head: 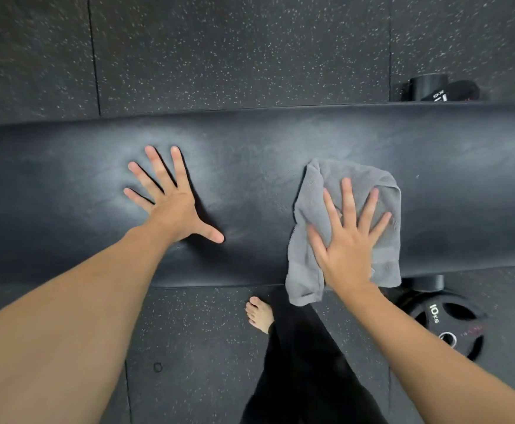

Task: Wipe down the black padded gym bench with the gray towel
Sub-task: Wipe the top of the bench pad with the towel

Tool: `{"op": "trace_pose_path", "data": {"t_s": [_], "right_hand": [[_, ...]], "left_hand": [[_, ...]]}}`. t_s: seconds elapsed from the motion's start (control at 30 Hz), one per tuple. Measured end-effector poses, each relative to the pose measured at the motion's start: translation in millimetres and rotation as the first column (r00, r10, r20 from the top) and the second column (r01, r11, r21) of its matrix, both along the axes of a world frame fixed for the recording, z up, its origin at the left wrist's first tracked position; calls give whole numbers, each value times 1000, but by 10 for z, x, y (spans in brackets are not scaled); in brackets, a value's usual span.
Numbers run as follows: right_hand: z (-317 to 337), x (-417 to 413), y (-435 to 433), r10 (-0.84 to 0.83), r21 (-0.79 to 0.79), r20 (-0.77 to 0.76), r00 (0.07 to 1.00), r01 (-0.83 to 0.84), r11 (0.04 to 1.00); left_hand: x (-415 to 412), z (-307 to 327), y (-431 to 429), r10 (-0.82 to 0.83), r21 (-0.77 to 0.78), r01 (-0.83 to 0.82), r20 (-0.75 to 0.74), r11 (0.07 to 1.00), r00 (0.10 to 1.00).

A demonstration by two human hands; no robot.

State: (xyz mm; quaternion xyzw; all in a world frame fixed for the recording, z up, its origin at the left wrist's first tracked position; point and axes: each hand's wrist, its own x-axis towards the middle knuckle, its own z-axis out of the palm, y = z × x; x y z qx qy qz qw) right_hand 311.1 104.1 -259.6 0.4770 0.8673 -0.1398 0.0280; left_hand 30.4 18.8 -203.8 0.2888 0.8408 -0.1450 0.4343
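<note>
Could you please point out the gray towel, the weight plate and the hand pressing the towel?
gray towel [312,191]: head view, upper left fold on the bench.
weight plate [464,322]: head view, black face near its "10" marking.
right hand [349,249]: head view, back of hand.

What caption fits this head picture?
Right hand presses towel on bench; left hand rests flat.

— What does the bench [280,142] look like?
— Black, padded, slightly scuffed, running straight across the view from left to right.
— And the gray towel [317,191]?
— Crumpled, spread on the bench's right part, its lower corner hanging over the near edge.
</note>
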Motion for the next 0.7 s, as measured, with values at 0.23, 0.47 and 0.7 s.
{"op": "trace_pose_path", "data": {"t_s": [0.23,0.47,0.7], "right_hand": [[-20,-1146,613,34,-20,0,999,-34,999],[0,-1019,1309,207,-58,-32,978,-208,976],[7,41,1809,136,-47,-26,990,-137,989]], "left_hand": [[37,-17,-44,-2,32,4,-51,999,999],[52,-33,-9,25,-50,-31,-103,998,994],[138,-24,-17,72,5,-73,-212,997,975]]}}
